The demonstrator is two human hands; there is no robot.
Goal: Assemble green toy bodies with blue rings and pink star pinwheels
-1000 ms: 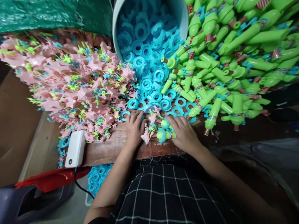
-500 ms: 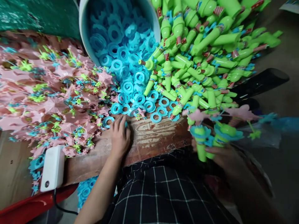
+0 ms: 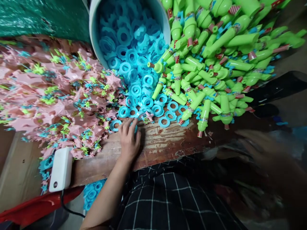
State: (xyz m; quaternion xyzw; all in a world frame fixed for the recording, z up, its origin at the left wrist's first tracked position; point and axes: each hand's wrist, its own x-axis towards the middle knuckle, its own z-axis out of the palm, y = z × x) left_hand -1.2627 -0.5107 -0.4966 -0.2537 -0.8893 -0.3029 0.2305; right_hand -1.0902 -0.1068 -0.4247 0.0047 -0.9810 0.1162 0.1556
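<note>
My left hand (image 3: 128, 139) rests near the back of the wooden bench, its fingers curled over a blue scalloped ring (image 3: 136, 128) that shows beside the fingertips. Another blue ring (image 3: 115, 125) lies just left of those fingers. Out over the right end of the bench, my right hand (image 3: 260, 145) is blurred by motion; its fingers look stretched apart and nothing shows in them. Nearest to it are green plastic tubes with red striped tips, including one green tube (image 3: 203, 116) lying at the edge of the heap.
A white bucket (image 3: 94, 35) on its side spills blue rings. Pink star-shaped pieces (image 3: 63, 108) with small green and blue parts are heaped at left. A white power bank (image 3: 61, 169) with a black cable sits at the bench's (image 3: 165, 137) left front. A black cylinder (image 3: 283, 84) lies at right.
The green tubes with blue rings and pink pieces have left my right hand, which has moved right. Two green tubes now lie at the heap's front edge. My left hand stays by the rings.
</note>
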